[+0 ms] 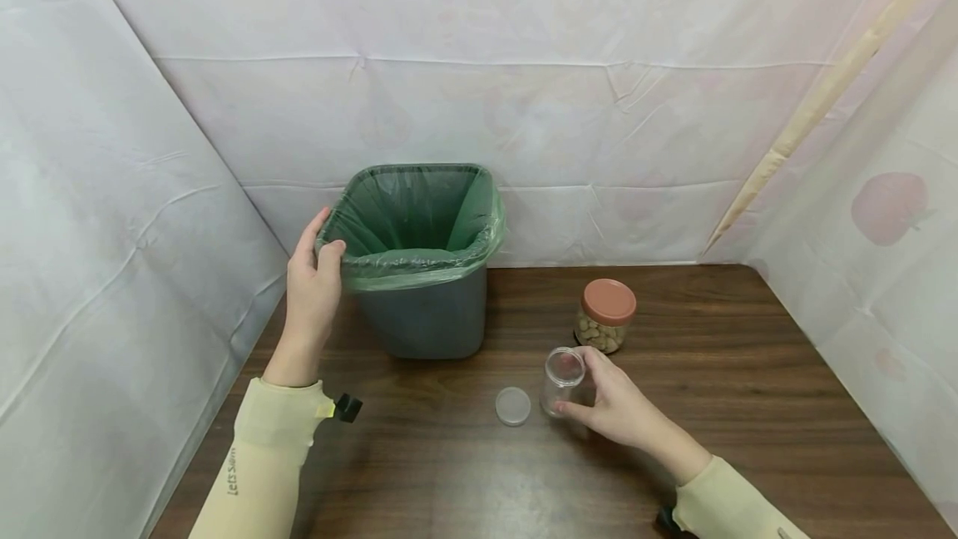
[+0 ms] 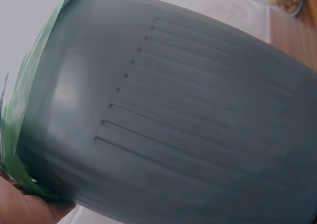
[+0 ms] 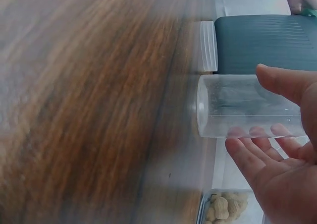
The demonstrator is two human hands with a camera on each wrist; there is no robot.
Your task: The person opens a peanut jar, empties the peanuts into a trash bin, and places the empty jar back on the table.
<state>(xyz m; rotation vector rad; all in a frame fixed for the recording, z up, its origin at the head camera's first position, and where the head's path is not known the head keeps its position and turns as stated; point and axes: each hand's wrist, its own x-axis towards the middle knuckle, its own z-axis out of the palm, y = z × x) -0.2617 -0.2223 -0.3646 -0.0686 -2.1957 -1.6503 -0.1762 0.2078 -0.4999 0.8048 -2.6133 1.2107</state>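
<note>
My left hand (image 1: 310, 294) grips the near left corner of a grey trash bin (image 1: 430, 318), at its rim. A green plastic bag (image 1: 407, 269) lines the bin and folds over that rim. On the table, my right hand (image 1: 617, 406) holds an open clear jar (image 1: 555, 396) around its side, thumb on the near side and fingers on the far side. In the right wrist view the clear jar (image 3: 230, 105) looks empty, its base close to the tabletop. A round translucent lid (image 1: 512, 406) lies just left of the jar.
Behind my right hand stands a jar of peanuts (image 1: 602, 331) with an orange-red lid (image 1: 609, 301). The dark wooden table (image 1: 748, 373) meets pale cloth walls (image 1: 599, 123) at the back and both sides. The bin stands close to the back wall.
</note>
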